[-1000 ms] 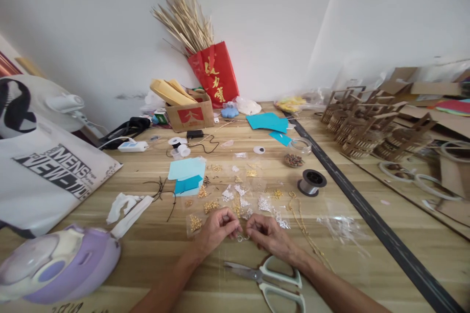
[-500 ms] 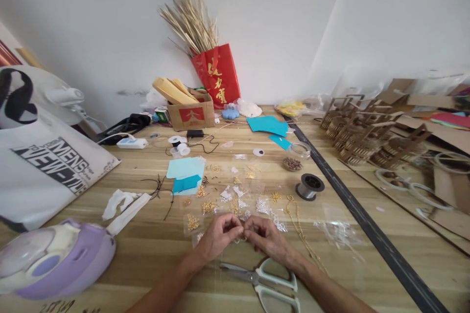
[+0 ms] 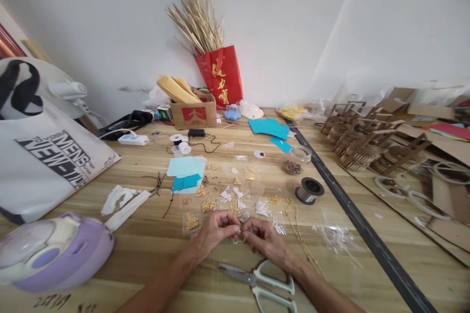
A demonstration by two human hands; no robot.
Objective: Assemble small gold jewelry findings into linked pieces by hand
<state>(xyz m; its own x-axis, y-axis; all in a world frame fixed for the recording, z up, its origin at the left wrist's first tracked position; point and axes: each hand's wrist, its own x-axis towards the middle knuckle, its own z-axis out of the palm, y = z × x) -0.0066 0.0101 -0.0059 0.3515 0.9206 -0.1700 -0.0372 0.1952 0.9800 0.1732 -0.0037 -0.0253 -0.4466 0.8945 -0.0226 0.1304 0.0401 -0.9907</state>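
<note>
My left hand (image 3: 219, 229) and my right hand (image 3: 265, 240) meet fingertip to fingertip above the table, both pinched. What they pinch is too small to make out. Just under the fingertips a small silvery ring-like piece (image 3: 237, 241) shows, partly hidden. Below my right hand lies a pair of scissors (image 3: 253, 279) with pale green handles, its blades pointing left. Beyond the hands are little heaps of gold beads (image 3: 192, 221) and silvery-white beads (image 3: 261, 207) on clear bags. A gold chain (image 3: 296, 225) stretches along the right side, passing close to my right forearm.
A wire spool (image 3: 309, 190) and a bowl of dark beads (image 3: 293, 167) stand to the right. Blue sheets (image 3: 186, 182) lie left of centre. A purple and white appliance (image 3: 69, 254) sits at the left edge; small wooden lantern-like frames (image 3: 378, 142) stand far right.
The fingertips have drawn slightly apart, with my left hand shifting a little left. The whole view has moved slightly. Scissors and beads lie as before.
</note>
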